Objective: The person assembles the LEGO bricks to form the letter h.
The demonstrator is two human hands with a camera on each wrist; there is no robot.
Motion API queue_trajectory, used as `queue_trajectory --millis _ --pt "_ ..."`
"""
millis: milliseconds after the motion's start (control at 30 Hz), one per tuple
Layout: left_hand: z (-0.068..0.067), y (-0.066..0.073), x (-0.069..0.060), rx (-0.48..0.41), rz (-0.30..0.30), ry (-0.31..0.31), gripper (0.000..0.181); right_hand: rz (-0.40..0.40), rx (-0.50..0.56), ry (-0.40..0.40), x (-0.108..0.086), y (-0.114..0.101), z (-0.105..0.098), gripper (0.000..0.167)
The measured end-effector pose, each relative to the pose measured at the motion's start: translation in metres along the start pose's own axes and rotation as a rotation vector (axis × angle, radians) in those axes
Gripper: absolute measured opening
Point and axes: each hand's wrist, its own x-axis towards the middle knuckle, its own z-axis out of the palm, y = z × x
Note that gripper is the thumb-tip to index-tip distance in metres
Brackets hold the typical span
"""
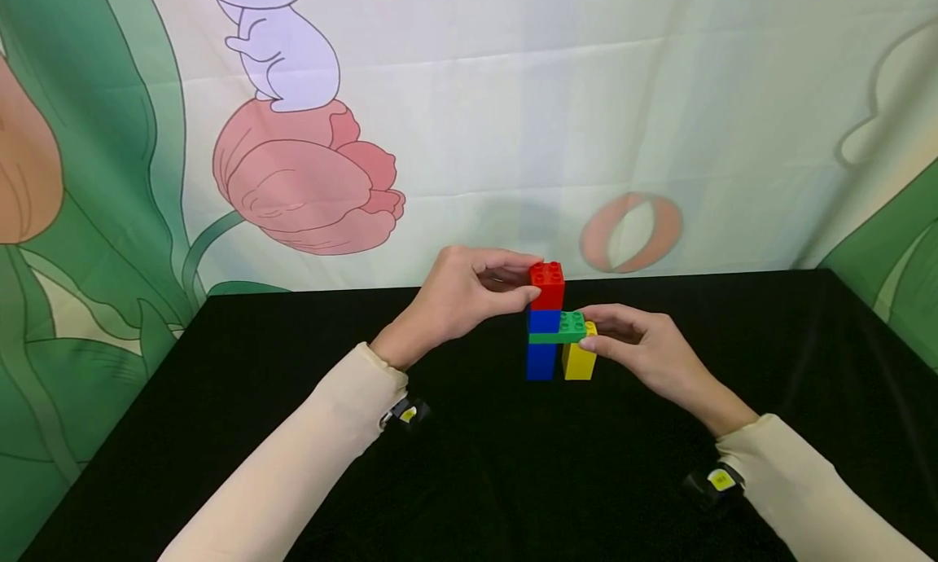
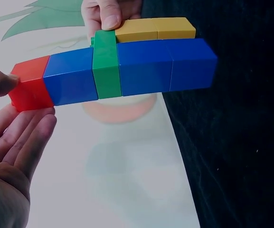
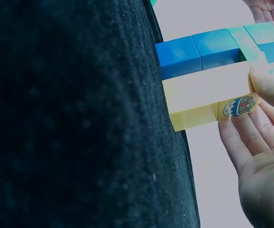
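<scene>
A tower of toy building bricks stands upright on the black tabletop. At its top is a red brick (image 1: 546,287), which my left hand (image 1: 469,291) pinches between the thumb in front and fingers behind. Below the red come a blue brick (image 2: 71,76), a flat green brick (image 1: 572,327) jutting rightward, and two stacked blue bricks (image 2: 170,65). Beside these, two stacked yellow bricks (image 1: 580,362) stand partly under the green one's end. My right hand (image 1: 648,346) grips the upper yellow brick, which bears a printed picture (image 3: 239,106), its thumb close to the green brick.
The black tabletop (image 1: 469,464) stretches around the tower. Behind its far edge hangs a cloth backdrop (image 1: 476,138) printed with flowers and a white animal. A small camera is strapped to each wrist over cream sleeves (image 1: 322,440).
</scene>
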Motion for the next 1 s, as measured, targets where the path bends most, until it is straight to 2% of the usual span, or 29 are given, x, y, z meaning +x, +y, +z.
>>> queue_trajectory --millis 267,567,767,1000 --pt "0.003 -0.003 -0.003 -0.048 -0.009 0.024 0.035 0.011 0.005 -0.001 0.000 0.001 0.001 0.048" --pt "0.013 -0.010 -0.009 -0.093 -0.029 0.071 0.037 0.012 0.010 -0.002 -0.002 0.002 0.001 0.047" --pt "0.020 -0.015 -0.014 -0.168 -0.028 0.113 0.044 -0.007 0.010 -0.004 0.001 0.002 0.001 0.047" --pt "0.028 -0.025 -0.021 -0.205 -0.071 0.089 0.047 -0.008 0.015 -0.009 0.001 0.001 0.000 0.047"
